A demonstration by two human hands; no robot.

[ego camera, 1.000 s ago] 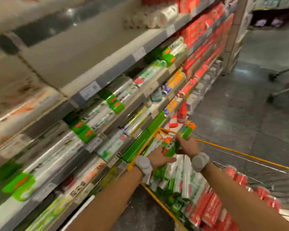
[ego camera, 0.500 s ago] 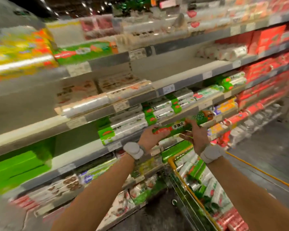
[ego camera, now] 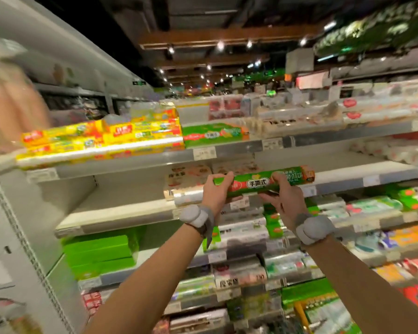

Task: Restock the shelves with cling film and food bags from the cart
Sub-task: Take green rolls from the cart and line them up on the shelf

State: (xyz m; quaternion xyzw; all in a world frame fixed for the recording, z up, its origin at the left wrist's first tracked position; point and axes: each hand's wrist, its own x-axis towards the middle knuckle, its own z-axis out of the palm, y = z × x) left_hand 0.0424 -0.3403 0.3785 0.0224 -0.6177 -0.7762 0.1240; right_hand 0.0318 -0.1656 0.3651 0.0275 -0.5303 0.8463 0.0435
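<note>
Green and long, the cardboard cling film box (ego camera: 256, 183) says "手撕式" in a white oval on its front. My left hand (ego camera: 215, 194) curls over its left end, and my right hand (ego camera: 285, 196) wraps round it nearer the right end. I hold it flat, in front of the grey metal shelf (ego camera: 343, 184) edge.

A pale grey, rounded left wrist tracker (ego camera: 193, 216) and matching right wrist tracker (ego camera: 314, 229) sit on grey straps.

The cling film box (ego camera: 256, 185) is green with an orange end and a white oval label; upper-shelf boxes (ego camera: 101, 138) are yellow with red patches; lower-left boxes (ego camera: 99, 249) plain bright green; wrist bands (ego camera: 193, 216) grey
</note>
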